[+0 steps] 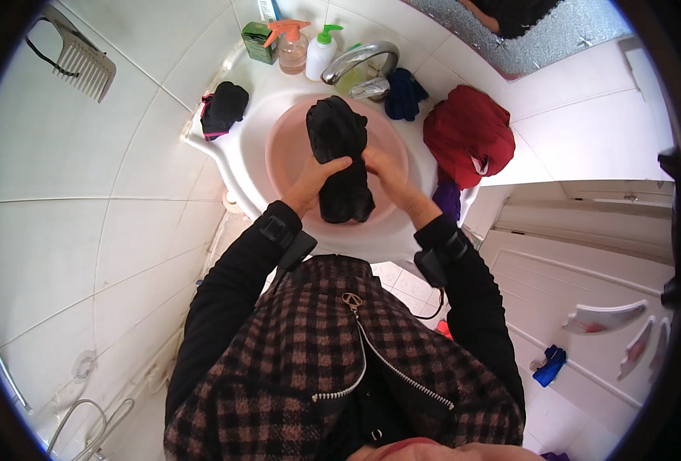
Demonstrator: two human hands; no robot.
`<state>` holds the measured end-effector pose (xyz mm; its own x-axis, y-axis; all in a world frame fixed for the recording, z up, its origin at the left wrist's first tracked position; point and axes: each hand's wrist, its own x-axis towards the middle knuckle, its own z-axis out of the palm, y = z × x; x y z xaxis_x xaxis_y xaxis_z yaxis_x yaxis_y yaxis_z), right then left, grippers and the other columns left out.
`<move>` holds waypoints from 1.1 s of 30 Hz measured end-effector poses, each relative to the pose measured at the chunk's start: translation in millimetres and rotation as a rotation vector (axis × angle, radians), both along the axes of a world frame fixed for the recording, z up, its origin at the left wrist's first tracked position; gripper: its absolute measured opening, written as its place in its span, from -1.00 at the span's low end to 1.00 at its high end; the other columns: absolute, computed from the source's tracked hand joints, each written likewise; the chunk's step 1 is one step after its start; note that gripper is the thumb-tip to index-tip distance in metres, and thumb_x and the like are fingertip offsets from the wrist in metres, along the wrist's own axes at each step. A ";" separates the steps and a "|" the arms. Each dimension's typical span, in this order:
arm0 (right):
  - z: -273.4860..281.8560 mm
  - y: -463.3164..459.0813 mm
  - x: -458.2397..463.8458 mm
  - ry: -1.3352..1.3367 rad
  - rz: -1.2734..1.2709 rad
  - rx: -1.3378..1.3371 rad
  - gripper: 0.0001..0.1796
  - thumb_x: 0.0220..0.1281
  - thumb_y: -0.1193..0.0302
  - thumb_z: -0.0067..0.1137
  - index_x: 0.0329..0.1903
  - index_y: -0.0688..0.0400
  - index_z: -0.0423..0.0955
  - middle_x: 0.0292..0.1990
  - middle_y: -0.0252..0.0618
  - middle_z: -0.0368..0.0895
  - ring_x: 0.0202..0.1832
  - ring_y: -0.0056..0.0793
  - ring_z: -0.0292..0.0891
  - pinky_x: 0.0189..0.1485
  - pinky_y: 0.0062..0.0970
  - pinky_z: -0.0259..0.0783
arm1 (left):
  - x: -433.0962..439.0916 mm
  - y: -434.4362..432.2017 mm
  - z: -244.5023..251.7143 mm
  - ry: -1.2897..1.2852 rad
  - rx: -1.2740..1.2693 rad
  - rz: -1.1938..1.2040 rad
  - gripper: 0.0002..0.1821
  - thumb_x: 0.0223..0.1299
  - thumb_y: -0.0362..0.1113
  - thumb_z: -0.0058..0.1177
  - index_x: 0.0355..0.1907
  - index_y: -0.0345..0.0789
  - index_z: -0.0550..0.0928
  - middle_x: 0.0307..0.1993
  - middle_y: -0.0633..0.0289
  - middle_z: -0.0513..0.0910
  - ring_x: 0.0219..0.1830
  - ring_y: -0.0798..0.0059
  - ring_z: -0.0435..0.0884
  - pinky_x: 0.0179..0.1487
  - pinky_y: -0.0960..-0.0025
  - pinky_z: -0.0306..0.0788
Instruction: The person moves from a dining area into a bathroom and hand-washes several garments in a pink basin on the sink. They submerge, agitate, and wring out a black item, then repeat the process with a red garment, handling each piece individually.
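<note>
A bunched black cloth (337, 129) is gripped between my two hands above a pink plastic basin (286, 135). My left hand (316, 181) clasps its middle from the left, thumb lying across the front. On the other side my right hand (388, 176) holds the same cloth, its fingertips partly hidden behind the fabric. One end of the bundle points to the faucet and the other hangs toward me. The basin sits in a white washbasin (248, 167). Whether water is in the basin is hard to tell.
A chrome faucet (369, 57) arches over the basin's far side. Behind stand a spray bottle (292, 52), a white pump bottle (321, 55) and a green box (260, 43). Black cloth (224, 109) lies left; dark blue cloth (404, 95), red cloth (467, 135) and purple cloth (448, 199) lie right.
</note>
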<state>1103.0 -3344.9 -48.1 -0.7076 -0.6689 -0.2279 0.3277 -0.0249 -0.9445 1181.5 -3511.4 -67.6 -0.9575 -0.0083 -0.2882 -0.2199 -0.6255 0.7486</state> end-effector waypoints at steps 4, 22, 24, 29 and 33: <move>4.6 -2.8 -50.0 -0.302 -0.103 -0.109 -0.36 0.28 0.16 0.10 0.36 0.00 0.15 0.21 -0.40 0.31 0.20 -0.45 0.25 0.25 -0.36 0.18 | -6.9 -4.3 0.1 0.044 -0.048 -0.141 -0.33 0.06 -0.29 0.20 0.24 -0.34 0.29 0.03 0.19 0.50 0.06 0.39 0.49 0.16 0.33 0.37; -22.4 -40.3 -94.7 0.697 -0.111 0.689 -0.40 -0.17 0.07 0.30 -0.10 0.23 0.51 -0.23 0.05 0.61 -0.11 -0.06 0.55 -0.01 -0.30 0.41 | -28.9 21.5 -22.6 -0.011 -0.422 -0.167 -0.23 -0.07 -0.29 0.30 0.24 -0.41 0.30 0.10 0.10 0.47 0.12 0.32 0.44 0.20 0.32 0.32; -23.1 -40.9 -92.0 0.738 -0.103 0.818 -0.38 -0.16 0.04 0.27 -0.08 0.23 0.50 -0.22 0.08 0.61 -0.10 0.01 0.53 -0.01 -0.26 0.41 | -28.2 23.6 -24.8 -0.046 -0.533 -0.180 -0.27 -0.09 -0.30 0.31 0.20 -0.42 0.34 0.07 0.11 0.50 0.08 0.32 0.47 0.17 0.33 0.35; -23.1 -46.3 -83.5 0.721 -0.130 0.806 -0.34 -0.04 0.00 0.21 0.05 0.19 0.43 -0.14 0.07 0.57 -0.05 -0.06 0.51 0.02 -0.27 0.37 | -24.6 17.3 -17.4 0.045 -0.411 -0.069 -0.31 -0.06 -0.30 0.32 0.17 -0.41 0.38 0.04 0.14 0.52 0.04 0.37 0.50 0.13 0.35 0.39; -12.5 -24.2 -82.2 0.161 -0.103 0.286 -0.23 0.11 -0.07 0.15 0.28 0.07 0.22 0.10 -0.09 0.44 0.15 -0.27 0.35 0.15 -0.24 0.24 | -18.5 2.4 -2.2 0.057 -0.122 -0.090 -0.34 -0.01 -0.34 0.28 0.19 -0.39 0.36 0.04 0.15 0.52 0.05 0.40 0.50 0.14 0.35 0.38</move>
